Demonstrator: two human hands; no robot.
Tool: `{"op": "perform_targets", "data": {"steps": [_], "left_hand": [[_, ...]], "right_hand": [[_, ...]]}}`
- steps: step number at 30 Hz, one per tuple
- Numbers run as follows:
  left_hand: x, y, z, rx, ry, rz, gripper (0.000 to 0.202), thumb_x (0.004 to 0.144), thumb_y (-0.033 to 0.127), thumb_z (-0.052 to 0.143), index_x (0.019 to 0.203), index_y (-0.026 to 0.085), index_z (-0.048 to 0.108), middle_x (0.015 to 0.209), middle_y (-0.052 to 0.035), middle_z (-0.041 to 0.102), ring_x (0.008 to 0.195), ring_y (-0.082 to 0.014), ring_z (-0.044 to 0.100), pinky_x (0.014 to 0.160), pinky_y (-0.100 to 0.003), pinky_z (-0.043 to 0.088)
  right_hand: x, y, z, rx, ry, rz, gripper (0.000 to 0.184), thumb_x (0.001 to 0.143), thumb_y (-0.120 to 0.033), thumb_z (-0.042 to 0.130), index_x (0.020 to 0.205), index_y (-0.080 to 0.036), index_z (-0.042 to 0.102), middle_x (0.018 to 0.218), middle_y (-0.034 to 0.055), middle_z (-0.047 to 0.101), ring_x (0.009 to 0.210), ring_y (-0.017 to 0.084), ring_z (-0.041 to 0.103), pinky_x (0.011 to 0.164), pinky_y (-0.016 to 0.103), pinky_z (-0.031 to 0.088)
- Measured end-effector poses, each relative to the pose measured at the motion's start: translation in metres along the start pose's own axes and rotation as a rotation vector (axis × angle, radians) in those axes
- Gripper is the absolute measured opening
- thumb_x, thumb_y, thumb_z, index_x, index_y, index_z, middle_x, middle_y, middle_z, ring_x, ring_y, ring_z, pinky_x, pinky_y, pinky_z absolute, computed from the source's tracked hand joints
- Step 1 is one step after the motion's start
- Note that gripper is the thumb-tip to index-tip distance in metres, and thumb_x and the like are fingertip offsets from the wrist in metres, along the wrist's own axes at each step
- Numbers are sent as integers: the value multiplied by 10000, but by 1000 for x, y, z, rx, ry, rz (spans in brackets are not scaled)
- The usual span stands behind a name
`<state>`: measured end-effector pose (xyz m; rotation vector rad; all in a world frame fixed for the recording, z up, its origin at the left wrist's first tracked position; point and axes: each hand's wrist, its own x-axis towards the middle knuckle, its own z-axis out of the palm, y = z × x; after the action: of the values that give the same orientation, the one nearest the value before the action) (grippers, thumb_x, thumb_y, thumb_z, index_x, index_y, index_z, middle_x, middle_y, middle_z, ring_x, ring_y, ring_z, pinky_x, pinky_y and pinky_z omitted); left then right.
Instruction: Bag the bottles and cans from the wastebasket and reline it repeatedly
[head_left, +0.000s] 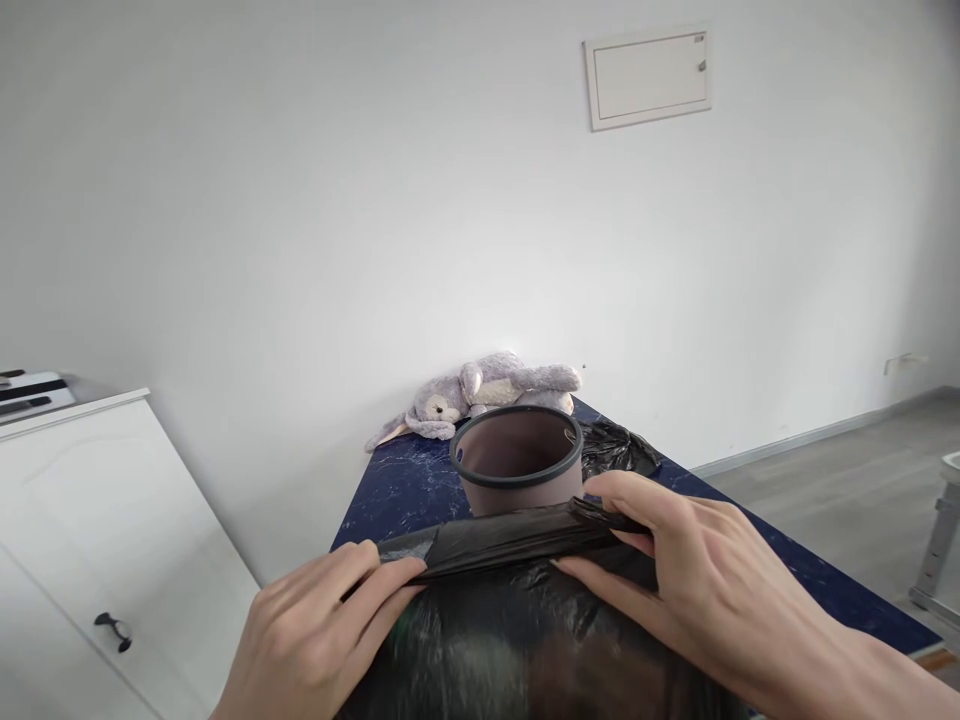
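Observation:
A black plastic bag [495, 620] hangs in front of me, thin enough that faint colours show through it. At the left end of its folded top edge, my left hand [322, 610] pinches the film between thumb and fingers. My right hand [682, 570] grips the bunched edge farther right, with thumb and forefinger closed on it. Just beyond the bag stands a brownish-pink trash can [517, 495] with a dark rim, upright and with its mouth facing up. The bag hides its lower part.
A lilac plush rabbit [487, 390] lies on its side against the wall. More crumpled black plastic [615, 448] rests right of the can on the dark blue marbled table [405, 485]. A white cabinet [127, 540] stands at left; grey floor [825, 480] shows at right.

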<state>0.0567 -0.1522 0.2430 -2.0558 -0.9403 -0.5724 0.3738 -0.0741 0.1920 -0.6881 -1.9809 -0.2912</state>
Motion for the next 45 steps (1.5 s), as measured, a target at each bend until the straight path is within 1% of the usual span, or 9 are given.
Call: {"op": "perform_targets", "data": {"steps": [2,4,7,12,16,23,30,40,45], "left_hand": [[-3,0,3,-5,-7,-4,224,1126,228,503,1088,227,724,852,11,764,717,-155,743,702,-304,511],[-5,0,6,-3,-25,-4,212,1125,204,504,1082,208,712,852,12,753,714,-150,726,717,-312,499],[-6,2,10,33,-49,14,213,1120,190,511,1046,198,709,852,3,741,721,-157,710,689,-323,473],[-5,6,23,121,-136,85,332,1128,175,450,951,214,728,815,-9,714,713,-194,669,623,-356,411],[-8,12,36,106,-269,100,388,1154,306,426,900,205,701,785,-26,685,713,-224,651,627,-377,392],[-24,18,59,-43,-464,-44,450,1107,566,489,1082,181,720,923,-51,726,802,-257,699,693,-388,465],[-33,24,80,-57,-569,-80,261,1070,429,636,1083,183,722,943,-47,738,824,-263,723,697,-383,491],[-45,34,104,-105,-771,-119,235,1082,396,623,1111,185,721,1015,-55,763,886,-269,752,734,-369,537],[-52,36,116,-116,-752,-102,184,1058,363,668,1042,185,714,968,-46,763,846,-273,758,702,-364,542]], "right_hand": [[-1,2,2,28,-29,53,342,1076,-375,616,1364,-238,491,1019,59,793,650,204,760,568,303,564],[-1,3,3,-1,-95,70,542,1011,-367,710,1467,-214,458,992,54,793,691,234,764,558,322,549],[1,3,5,-104,-205,-9,747,857,-356,888,1489,-229,511,912,23,777,808,293,763,582,357,537],[-1,4,20,-152,-318,-55,240,835,-253,917,997,-274,742,873,0,738,830,257,730,581,352,469],[-13,3,37,-162,-351,-74,219,840,-207,896,773,-252,693,777,-2,697,774,258,700,556,371,433],[-25,1,61,-189,-447,-70,190,923,-273,835,800,-226,699,810,37,720,851,289,711,643,384,482],[-32,5,76,-185,-558,-44,142,952,-275,812,874,-213,711,874,49,747,891,296,731,676,366,489],[-53,13,100,-142,-636,-48,114,956,-258,803,915,-204,711,915,51,747,926,297,714,723,391,512],[-65,15,110,-137,-656,-51,106,929,-217,816,927,-195,713,925,58,751,940,295,720,743,387,515]]}}
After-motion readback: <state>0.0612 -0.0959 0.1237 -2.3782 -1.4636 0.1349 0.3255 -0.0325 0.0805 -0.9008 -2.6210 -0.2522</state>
